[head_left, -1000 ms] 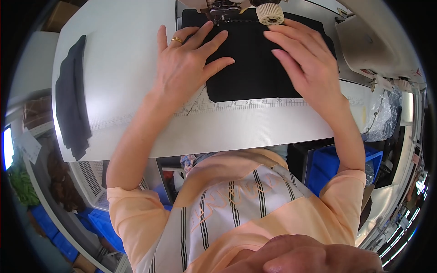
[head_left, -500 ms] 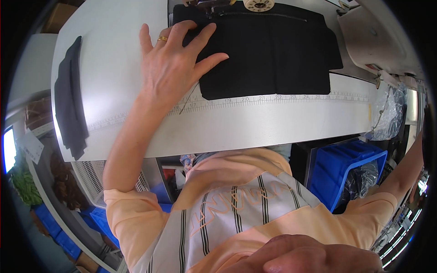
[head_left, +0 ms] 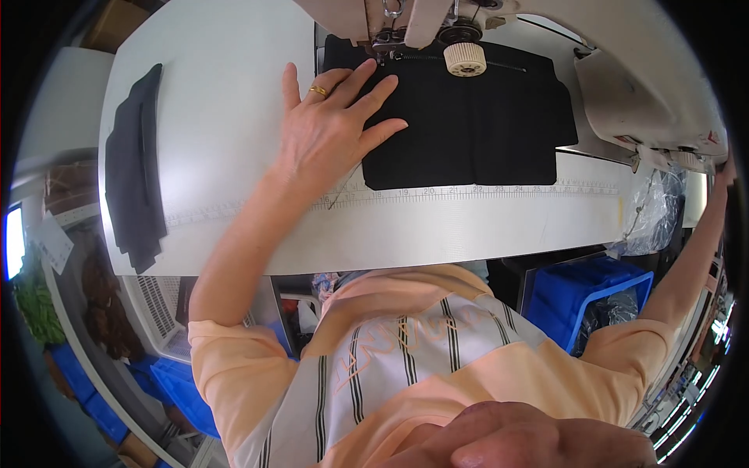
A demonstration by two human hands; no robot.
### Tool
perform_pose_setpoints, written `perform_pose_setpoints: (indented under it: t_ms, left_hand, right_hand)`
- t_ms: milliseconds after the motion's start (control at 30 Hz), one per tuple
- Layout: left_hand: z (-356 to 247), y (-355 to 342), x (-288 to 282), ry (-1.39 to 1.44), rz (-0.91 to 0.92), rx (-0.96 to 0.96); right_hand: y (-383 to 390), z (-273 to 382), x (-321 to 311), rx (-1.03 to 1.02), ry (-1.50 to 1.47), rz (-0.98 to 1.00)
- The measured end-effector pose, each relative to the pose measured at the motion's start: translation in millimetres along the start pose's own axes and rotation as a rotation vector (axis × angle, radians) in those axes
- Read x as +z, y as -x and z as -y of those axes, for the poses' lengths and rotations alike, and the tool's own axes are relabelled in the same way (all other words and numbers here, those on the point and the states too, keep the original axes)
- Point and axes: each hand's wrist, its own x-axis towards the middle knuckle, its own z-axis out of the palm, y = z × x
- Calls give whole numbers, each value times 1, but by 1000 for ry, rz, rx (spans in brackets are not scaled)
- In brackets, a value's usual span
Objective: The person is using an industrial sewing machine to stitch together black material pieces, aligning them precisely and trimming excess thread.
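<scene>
My left hand (head_left: 331, 125) lies spread on the left part of a black fabric piece (head_left: 460, 132), fingers apart and a ring on one of them. Its fingertips rest close to the presser foot (head_left: 381, 58) of a sewing machine (head_left: 655, 86). Along the fabric's far edge runs a dark zipper (head_left: 503, 65), partly covered by the machine's white dial (head_left: 465, 60). My right forearm (head_left: 698, 242) reaches up to the machine's right end, where my right hand (head_left: 726, 168) is almost lost in the dark rim; its fingers are hidden.
A stack of dark fabric pieces (head_left: 134, 171) lies at the left of the white table (head_left: 390, 234). A printed ruler strip (head_left: 499, 190) crosses the table. Below the table are a blue bin (head_left: 546, 300) and a white basket (head_left: 152, 312). Clear plastic (head_left: 651, 203) hangs at the right.
The view has shifted, so more of the sewing machine shows and the table sits lower in the picture. My left hand keeps nearly the same place on the fabric. My right forearm appears higher.
</scene>
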Motion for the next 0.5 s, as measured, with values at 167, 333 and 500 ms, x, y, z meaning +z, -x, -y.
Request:
perform_pose_setpoints:
  t_ms: [167, 333, 500]
  left_hand:
    - [2, 2, -4, 1, -14, -6]
    - [3, 2, 0, 35, -19, -3]
    - [1, -5, -2, -6, -73, 40]
  right_hand:
    - [43, 18, 30, 174, -56, -116]
    - [38, 39, 37, 86, 17, -113]
    - [33, 4, 32, 65, -6, -47]
